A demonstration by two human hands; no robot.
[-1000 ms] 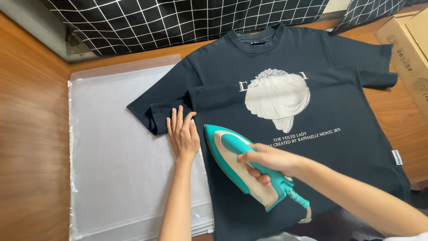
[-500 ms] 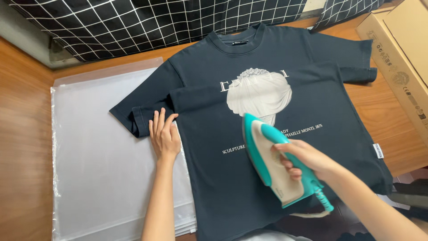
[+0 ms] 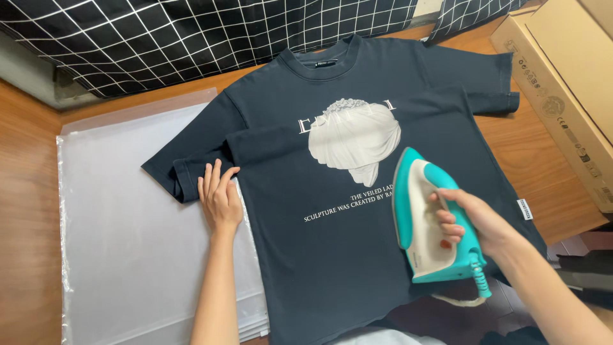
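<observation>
A dark navy T-shirt (image 3: 332,211) with a white sculpture print lies flat, front up, on a wooden table (image 3: 25,191). My left hand (image 3: 219,197) rests flat on the shirt's left edge, fingers spread, just below the left sleeve. My right hand (image 3: 476,220) grips the handle of a teal and white iron (image 3: 424,217). The iron's sole sits on the right side of the shirt, its tip pointing away from me, beside the printed text.
A stack of clear plastic bags (image 3: 128,243) lies under and left of the shirt. Black cloth with a white grid (image 3: 191,38) runs along the back. A cardboard box (image 3: 568,83) stands at the right. The iron's coiled cord (image 3: 482,284) hangs near the table's front edge.
My right hand has slid the iron from the lower left of the shirt across to its right side. My left hand stays pressed on the left edge.
</observation>
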